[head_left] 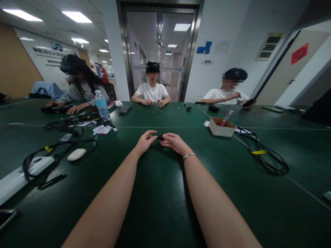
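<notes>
Over the green table, my right hand [176, 143] pinches a small black object [160, 137] between thumb and fingertips. What kind of object it is, I cannot make out. My left hand [145, 142] faces it from the left, index finger and thumb stretched toward it with a gap between them. The left thumb tip is at the object's left end; whether it touches is too small to tell. A metal bracelet [190, 156] circles my right wrist.
Left lie black cables [74, 120], a white mouse [77, 154], a white device [28, 175] and a water bottle [102, 106]. Right are an open box [221, 128] holding a red-and-clear tube and a coiled cable [271, 160]. Three people sit across the table [155, 206].
</notes>
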Demonstrator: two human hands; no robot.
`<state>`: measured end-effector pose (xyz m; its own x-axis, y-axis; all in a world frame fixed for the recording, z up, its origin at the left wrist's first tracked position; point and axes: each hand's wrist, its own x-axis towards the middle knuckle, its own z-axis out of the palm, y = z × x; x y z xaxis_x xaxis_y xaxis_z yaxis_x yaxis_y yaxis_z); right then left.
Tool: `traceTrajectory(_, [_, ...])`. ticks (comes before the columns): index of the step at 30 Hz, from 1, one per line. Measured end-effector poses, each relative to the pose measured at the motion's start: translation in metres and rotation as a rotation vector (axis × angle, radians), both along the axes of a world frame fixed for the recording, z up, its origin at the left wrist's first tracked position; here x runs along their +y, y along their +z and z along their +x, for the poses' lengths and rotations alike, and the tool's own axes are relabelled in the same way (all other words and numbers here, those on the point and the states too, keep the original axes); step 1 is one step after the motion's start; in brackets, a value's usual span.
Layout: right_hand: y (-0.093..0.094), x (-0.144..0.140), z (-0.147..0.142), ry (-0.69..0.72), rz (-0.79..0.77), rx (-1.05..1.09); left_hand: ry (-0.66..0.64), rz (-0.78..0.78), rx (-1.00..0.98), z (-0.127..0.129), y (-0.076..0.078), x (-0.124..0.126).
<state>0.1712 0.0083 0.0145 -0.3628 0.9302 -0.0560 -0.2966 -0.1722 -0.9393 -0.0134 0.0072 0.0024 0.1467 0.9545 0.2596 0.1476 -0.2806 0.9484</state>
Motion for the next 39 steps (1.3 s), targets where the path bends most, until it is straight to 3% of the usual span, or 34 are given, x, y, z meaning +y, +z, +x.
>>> traceTrajectory(23, [0.0004, 0.001, -0.0018, -0.002, 0.001, -0.027, 0.036, -0.024, 0.023, 0.0033, 0.0015, -0.0024])
traceTrajectory(34, [-0.0037, 0.0043, -0.0007, 0.006, 0.009, -0.027, -0.038, -0.042, 0.035, 0.0019, -0.0022, -0.0003])
traceTrajectory(39, [-0.0014, 0.0028, -0.0013, 0.004, -0.002, -0.034, -0.014, -0.036, 0.037, 0.0026, -0.0009, -0.0014])
